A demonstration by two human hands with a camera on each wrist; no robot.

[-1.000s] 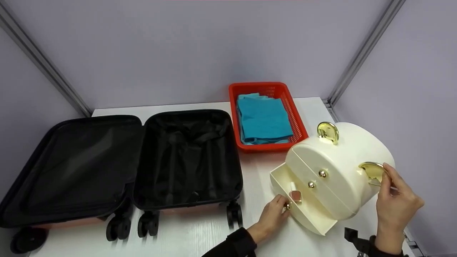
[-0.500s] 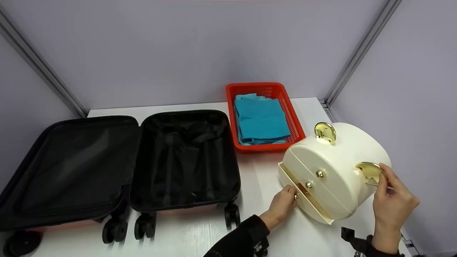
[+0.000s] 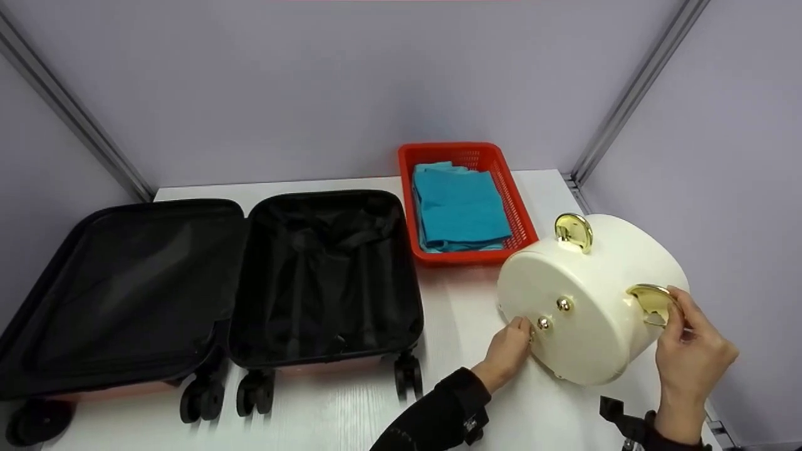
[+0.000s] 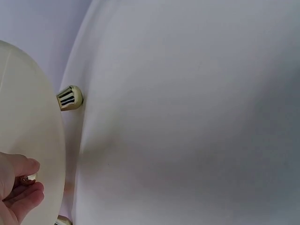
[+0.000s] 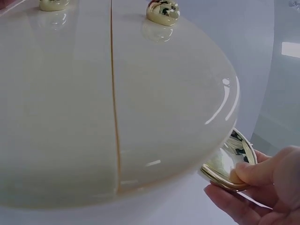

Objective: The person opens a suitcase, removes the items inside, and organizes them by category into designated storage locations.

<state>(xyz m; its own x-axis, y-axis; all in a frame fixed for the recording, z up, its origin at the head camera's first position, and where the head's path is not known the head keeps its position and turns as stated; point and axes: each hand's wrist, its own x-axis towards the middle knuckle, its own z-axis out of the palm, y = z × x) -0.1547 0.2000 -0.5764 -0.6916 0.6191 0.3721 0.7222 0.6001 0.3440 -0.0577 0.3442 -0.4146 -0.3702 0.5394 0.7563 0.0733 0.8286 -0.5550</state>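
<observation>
A rounded cream storage box (image 3: 626, 263) with drawers in its front stands at the table's right side. Gold knobs dot that front, among them an upper knob (image 3: 564, 304) and a middle knob (image 3: 544, 323). My left hand (image 3: 509, 347) pinches the lowest drawer's knob (image 4: 31, 178), mostly covered by the fingers; that drawer sits flush with the front. With thumb and fingers my right hand (image 3: 695, 351) grips the gold ear-shaped piece (image 5: 232, 161) on the box's near side. Another gold ear (image 3: 574, 232) rises from the top. The drawers' contents are hidden.
An open black-lined suitcase (image 3: 326, 282) lies on the white table (image 3: 351, 407) at left, its wheels toward the front. Behind the box, a red basket (image 3: 523, 232) holds folded blue cloths (image 3: 460, 203). Grey walls (image 3: 301, 94) enclose the back and sides.
The lowest drawer, pulled out with a small item with a white cap inside, has slid in, pushed by my left hand moving right and up. My right hand keeps its hold on the ear.
</observation>
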